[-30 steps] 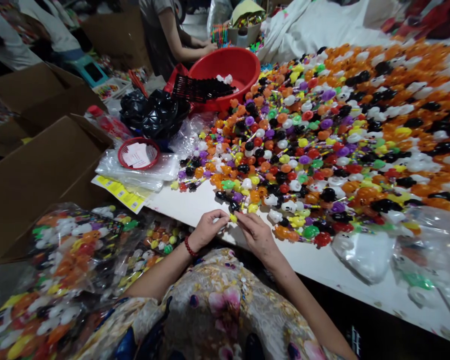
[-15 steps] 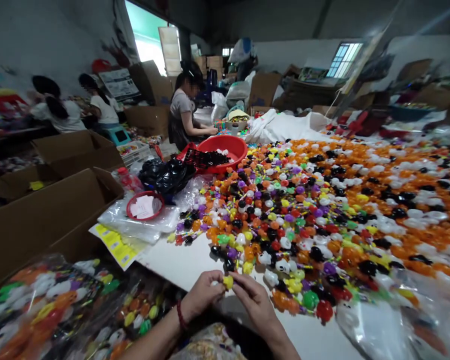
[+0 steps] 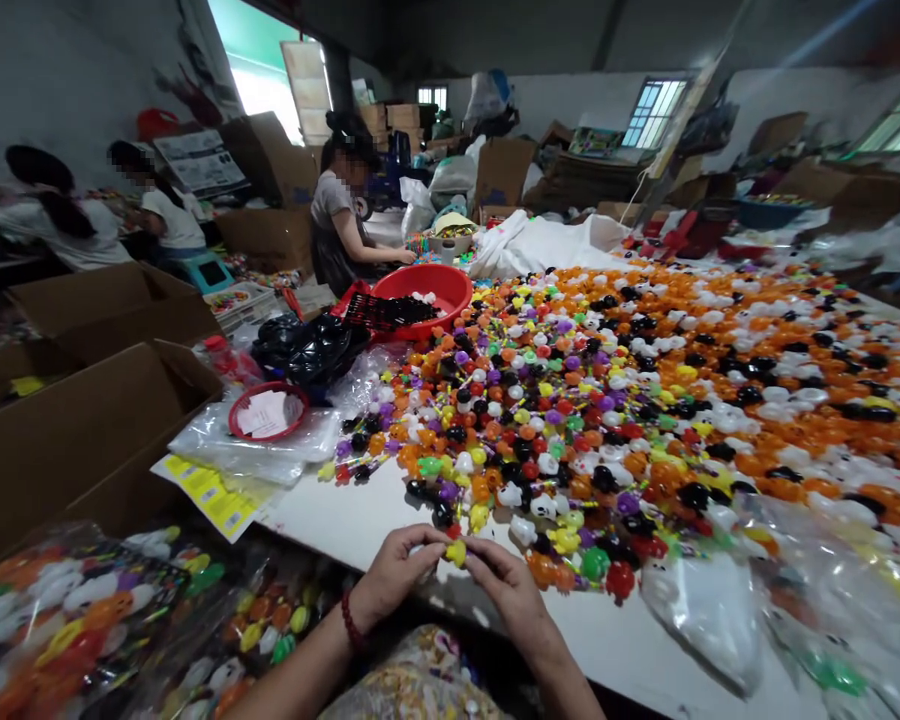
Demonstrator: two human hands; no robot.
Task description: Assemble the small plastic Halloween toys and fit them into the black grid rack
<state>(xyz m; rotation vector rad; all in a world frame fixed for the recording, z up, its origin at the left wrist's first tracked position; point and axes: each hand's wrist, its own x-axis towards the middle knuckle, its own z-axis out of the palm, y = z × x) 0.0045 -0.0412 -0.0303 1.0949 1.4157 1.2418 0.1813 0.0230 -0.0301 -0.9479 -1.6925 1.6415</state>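
Note:
Just past the near table edge, my left hand [image 3: 403, 572] and my right hand [image 3: 504, 580] meet. Between their fingertips is a small yellow plastic figure [image 3: 456, 552]; both hands pinch it. Something whitish shows at the left fingertips, too small to name. A dark red bead bracelet [image 3: 351, 622] circles my left wrist. Right beyond my hands, a large heap of small plastic figures [image 3: 562, 430] covers the white table [image 3: 322, 520], in orange, white, black, purple, green, red and yellow. Some of them have striped sticks.
At the left stand open cardboard boxes [image 3: 82, 450] and clear bags of figures [image 3: 67, 620]. A red basin [image 3: 450, 290] holds black pieces. Nearby are a small red tray of paper slips [image 3: 270, 412] and a black bag [image 3: 307, 345]. A co-worker [image 3: 345, 210] sits beyond. Clear plastic bags [image 3: 705, 620] lie at right.
The camera view has turned slightly right, so the surroundings appear shifted left. Both hands stay together at the yellow figure, with the fingers only slightly moved.

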